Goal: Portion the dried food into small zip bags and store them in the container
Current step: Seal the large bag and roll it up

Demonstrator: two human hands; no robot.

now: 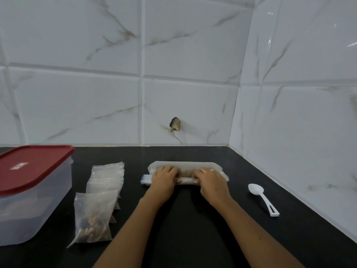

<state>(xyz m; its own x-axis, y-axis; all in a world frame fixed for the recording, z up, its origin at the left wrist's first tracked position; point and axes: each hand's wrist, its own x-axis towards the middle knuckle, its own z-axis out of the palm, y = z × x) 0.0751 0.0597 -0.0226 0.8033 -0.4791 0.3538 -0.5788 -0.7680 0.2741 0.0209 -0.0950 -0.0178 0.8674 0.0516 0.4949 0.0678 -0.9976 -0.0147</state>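
A large clear bag of dried food [185, 165] lies flat across the middle of the black counter, partly rolled up from its near edge. My left hand [163, 180] and my right hand [209, 180] both press down on the rolled part, fingers curled over it. Brown food shows between them. Left of it, several small zip bags [107, 176] lie in an overlapping row, the nearest filled bag [93, 215] showing brown pieces. A clear container [29, 206] with a red lid [32, 167] stands at the far left, lid on.
A white plastic spoon [262, 198] lies on the counter right of my hands. White marble-look tiled walls close the back and the right side. A chipped hole [175, 124] marks the back wall. Bare black counter [183, 229] lies between my forearms.
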